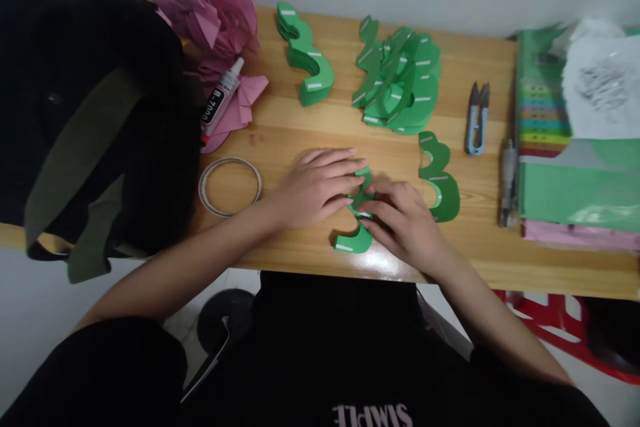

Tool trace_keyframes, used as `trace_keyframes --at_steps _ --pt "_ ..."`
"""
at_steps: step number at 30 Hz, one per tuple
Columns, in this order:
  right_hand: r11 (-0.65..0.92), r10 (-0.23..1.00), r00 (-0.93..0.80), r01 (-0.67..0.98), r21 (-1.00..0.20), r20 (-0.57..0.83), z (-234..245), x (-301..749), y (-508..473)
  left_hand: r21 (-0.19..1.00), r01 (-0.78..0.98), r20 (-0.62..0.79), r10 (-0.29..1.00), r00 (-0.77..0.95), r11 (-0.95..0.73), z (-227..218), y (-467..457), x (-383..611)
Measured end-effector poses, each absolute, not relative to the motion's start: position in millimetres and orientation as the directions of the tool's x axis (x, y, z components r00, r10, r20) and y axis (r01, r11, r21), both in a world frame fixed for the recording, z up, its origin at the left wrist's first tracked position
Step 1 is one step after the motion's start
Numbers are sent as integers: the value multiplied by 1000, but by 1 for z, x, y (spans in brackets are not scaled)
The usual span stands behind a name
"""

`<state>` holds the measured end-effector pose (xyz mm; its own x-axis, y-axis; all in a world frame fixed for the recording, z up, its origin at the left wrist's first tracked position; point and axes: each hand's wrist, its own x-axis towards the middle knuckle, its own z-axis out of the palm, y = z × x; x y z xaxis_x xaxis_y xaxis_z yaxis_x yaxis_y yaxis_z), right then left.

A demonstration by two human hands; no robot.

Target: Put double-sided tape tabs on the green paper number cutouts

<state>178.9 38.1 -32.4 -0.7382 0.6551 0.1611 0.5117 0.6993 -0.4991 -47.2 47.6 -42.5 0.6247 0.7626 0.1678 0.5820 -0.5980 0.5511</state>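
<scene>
A green wavy paper cutout (pixel 356 239) with white tape strips lies near the table's front edge. My left hand (pixel 317 185) rests on its upper part, fingers stretched out flat. My right hand (pixel 403 220) presses on the same cutout from the right, fingers bent together onto the paper. Just to the right lies a single green cutout (pixel 440 177), apart from both hands. A neat stack of green cutouts (pixel 305 57) and a loose heap of them (pixel 400 80) sit farther back.
A tape roll (pixel 230 185) lies left of my left hand, with a glue tube (pixel 220 99) and pink paper pieces (pixel 210 7) behind it. Blue snips (pixel 477 119), a pen-like tool (pixel 509 180) and stacked coloured paper (pixel 575 193) are at the right. A dark bag (pixel 90 120) fills the left.
</scene>
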Motion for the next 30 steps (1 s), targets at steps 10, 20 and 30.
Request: trace_keyframes --at_steps 10,20,30 --pt "695 651 -739 488 -527 174 -34 180 40 529 597 164 763 625 -603 -44 47 -48" --pt "710 638 -740 459 -534 214 -34 180 41 532 583 184 756 628 -614 -45 47 -48" --pt "738 615 -744 424 -525 263 -37 180 43 535 571 207 752 626 -622 -46 47 -48"
